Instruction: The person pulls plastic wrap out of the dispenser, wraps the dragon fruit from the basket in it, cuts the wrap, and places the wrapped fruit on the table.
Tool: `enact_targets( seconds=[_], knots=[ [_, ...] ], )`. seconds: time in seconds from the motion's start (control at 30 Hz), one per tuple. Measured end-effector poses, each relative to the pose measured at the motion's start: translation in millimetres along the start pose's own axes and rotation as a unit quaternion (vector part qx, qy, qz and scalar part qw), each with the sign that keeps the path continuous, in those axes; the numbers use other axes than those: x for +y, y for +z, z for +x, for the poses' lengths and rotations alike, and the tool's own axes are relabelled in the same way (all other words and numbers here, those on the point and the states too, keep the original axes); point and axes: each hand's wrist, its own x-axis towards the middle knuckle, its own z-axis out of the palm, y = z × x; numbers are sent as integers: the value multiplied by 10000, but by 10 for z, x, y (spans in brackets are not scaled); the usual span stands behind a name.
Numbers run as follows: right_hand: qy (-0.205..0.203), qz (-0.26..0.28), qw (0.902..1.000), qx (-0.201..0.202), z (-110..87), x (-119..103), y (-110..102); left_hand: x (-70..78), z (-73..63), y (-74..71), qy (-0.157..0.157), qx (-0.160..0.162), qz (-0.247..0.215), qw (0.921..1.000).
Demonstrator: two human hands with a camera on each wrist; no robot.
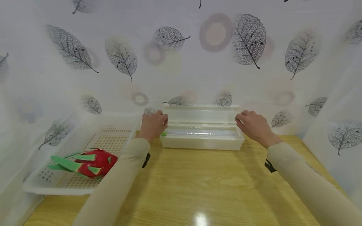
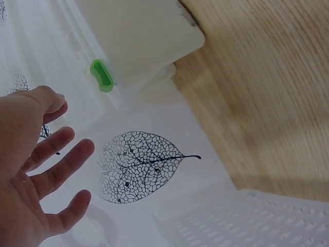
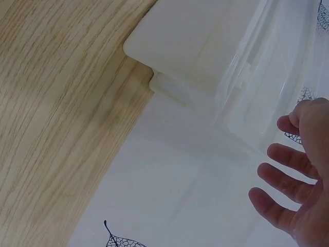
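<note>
A long white cling film box point(image 1: 202, 142) stands on the table, its lid point(image 1: 202, 113) raised at the back. A shiny clear film roll point(image 1: 206, 131) lies inside. A small green slide cutter point(image 2: 102, 75) sits at the box's left end. My left hand point(image 1: 154, 125) is at the left end of the lid, thumb and forefinger pinching its edge; the other fingers are loosely bent. At the right end, my right hand point(image 1: 254, 127) pinches the lid's edge in the same way. The exact contact is partly hidden behind the fingers in both wrist views.
To the left, a white perforated basket point(image 1: 128, 133) holds a red dragon fruit point(image 1: 97, 161) with green scales. The wooden table point(image 1: 198, 182) meets a leaf-patterned sheet point(image 1: 181, 75) behind the box and at both sides.
</note>
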Motion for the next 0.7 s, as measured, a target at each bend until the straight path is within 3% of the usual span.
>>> enact_targets(
  seconds=[0.33, 0.7],
  knots=[
    [150, 91, 9998, 40, -19, -42, -21, -7, -20, -37, 34, 27, 144, 9999],
    [34, -72, 9996, 267, -13, -19, -4, -15, 2, -54, 6, -96, -55, 9999]
  ],
)
